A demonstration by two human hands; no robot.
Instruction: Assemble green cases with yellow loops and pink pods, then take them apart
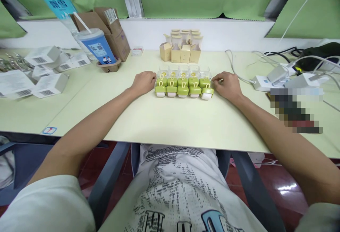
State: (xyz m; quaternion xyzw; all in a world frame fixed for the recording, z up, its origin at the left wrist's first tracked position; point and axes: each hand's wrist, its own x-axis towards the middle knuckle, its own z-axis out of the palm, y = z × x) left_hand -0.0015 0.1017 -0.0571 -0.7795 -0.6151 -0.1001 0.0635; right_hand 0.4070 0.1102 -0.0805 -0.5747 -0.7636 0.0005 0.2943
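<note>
Several small green-and-white rollers [183, 87] lie in two tidy rows on the pale table [170, 126], each with a clear cap toward the far side. My left hand [143, 82] rests curled against the left end of the rows, fingers closed and touching the outer pieces. At the right end, my right hand [227, 85] has its fingers bent and pressed against the last roller [207, 93]. Both hands bracket the group from the sides. Behind the rows stands a cluster of small tan boxes and capped jars [182, 46].
A blue paper cup with a straw [97, 48] and brown cartons [111, 30] stand at the back left, beside a tilted water bottle [57, 2]. White barcode boxes [50, 85] lie at the left. Cables and white adapters [271, 78] crowd the right.
</note>
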